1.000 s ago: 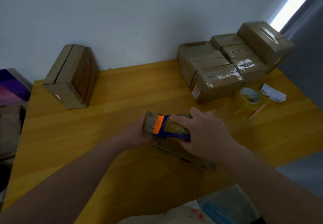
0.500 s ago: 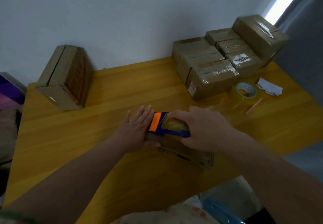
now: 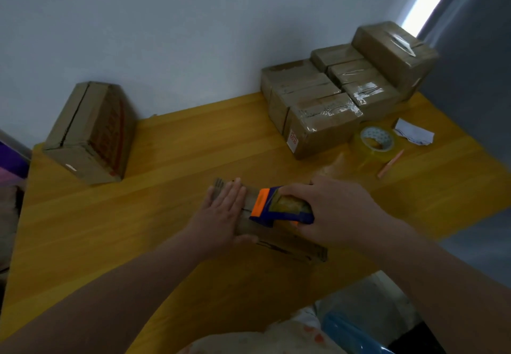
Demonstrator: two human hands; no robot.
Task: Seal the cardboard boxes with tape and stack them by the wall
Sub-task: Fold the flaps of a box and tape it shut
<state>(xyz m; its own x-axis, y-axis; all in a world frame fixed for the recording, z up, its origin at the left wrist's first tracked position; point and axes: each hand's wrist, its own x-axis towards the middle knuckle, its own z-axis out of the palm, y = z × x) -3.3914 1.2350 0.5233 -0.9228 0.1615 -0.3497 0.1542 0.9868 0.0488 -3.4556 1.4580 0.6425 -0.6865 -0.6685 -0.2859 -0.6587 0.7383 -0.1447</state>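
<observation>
Mid-seal, near centre of the table point(image 3: 166, 160). The flat box point(image 3: 293, 245) lies just in front of the person, long side running left to right. The left hand point(image 3: 224, 210) lies flat on the box's left end, fingers straight and together, pressing down and gripping nothing. The right hand point(image 3: 334, 210) is wrapped round the blue-and-orange tape dispenser point(image 3: 276, 210), which sits on the box top with its orange end pointing left, just beside the left hand. Cannot tell if tape is already stuck down; the dispenser and hand hide it.

Far right by the wall point(image 3: 193, 35), the sealed boxes point(image 3: 326, 110) sit packed together at uneven heights, shiny tape across their tops. Far left, a big box point(image 3: 91, 135) stands at the wall with a dark open-looking seam and no tape visible. A tape roll point(image 3: 377, 143), pink stick point(image 3: 390, 163) and paper scrap point(image 3: 413, 135) lie just right of the sealed group.

Risks, judged:
- Only a flat palm at one end holds the box, so a hard pull on the dispenser could slide or pivot it and send the strip off the seam.
- The dispenser's front end is close to the left fingers, and a slip leftward could catch them.
- Slack tape could wrinkle or fold onto itself.
- The thin box may buckle under heavy pressing.
- The uneven pile could shift when another box is added.
</observation>
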